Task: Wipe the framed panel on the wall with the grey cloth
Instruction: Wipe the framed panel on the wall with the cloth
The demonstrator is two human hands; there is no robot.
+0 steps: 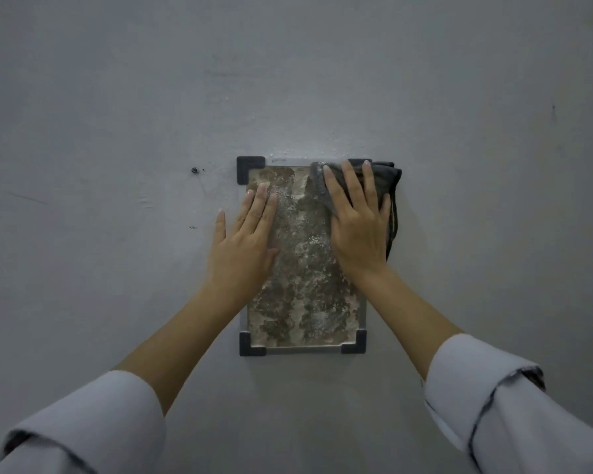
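A framed panel [302, 275] with a mottled brown surface and dark corner pieces hangs on the grey wall. My right hand [356, 220] lies flat with straight fingers on the grey cloth [387, 181], pressing it against the panel's upper right corner. The cloth hides that corner and hangs a little past the right edge. My left hand [243, 241] rests flat with spread fingers on the panel's left edge, partly on the wall.
The plain grey wall [117, 114] fills the view. A small dark hole or screw [194, 170] sits to the left of the panel, with a tiny dark mark [193, 227] below it. Light sleeves cover both forearms near the bottom.
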